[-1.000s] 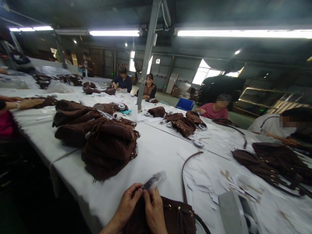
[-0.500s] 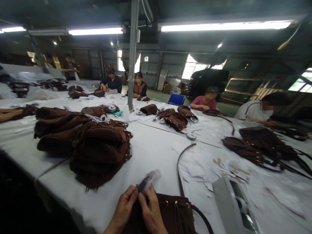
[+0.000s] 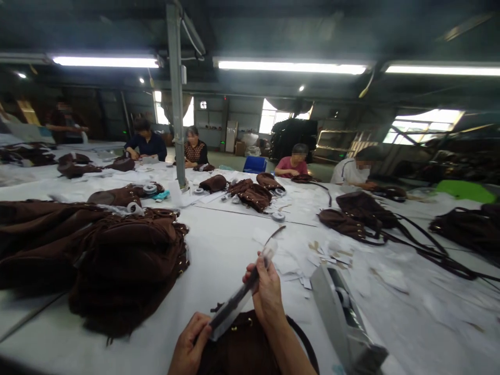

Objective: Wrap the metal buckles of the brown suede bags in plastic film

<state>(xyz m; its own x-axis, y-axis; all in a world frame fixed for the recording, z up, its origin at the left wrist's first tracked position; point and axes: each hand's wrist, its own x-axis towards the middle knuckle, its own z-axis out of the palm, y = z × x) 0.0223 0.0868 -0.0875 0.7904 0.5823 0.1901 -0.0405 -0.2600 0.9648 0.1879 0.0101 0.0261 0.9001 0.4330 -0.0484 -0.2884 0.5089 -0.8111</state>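
Note:
A long dark strap in clear plastic wrap (image 3: 233, 306) slants between my two hands above a dark brown bag (image 3: 238, 346) at the bottom centre. My left hand (image 3: 191, 341) pinches its lower end. Around the upper part are the fingers of my right hand (image 3: 267, 286), and the plastic sticks out beyond them. Brass eyelets show along the bag's top edge, and a dark strap curves out on its right side.
Stacked brown bags (image 3: 128, 260) fill the left of the white table (image 3: 219, 245). A grey tape dispenser (image 3: 344, 317) stands at the right near paper scraps. A post (image 3: 177, 99) rises behind. Several people sit across the table around more bags.
My hands have moved apart, and the wrapped strap is now stretched out between them. My right hand is higher and further right. The view has turned to the right.

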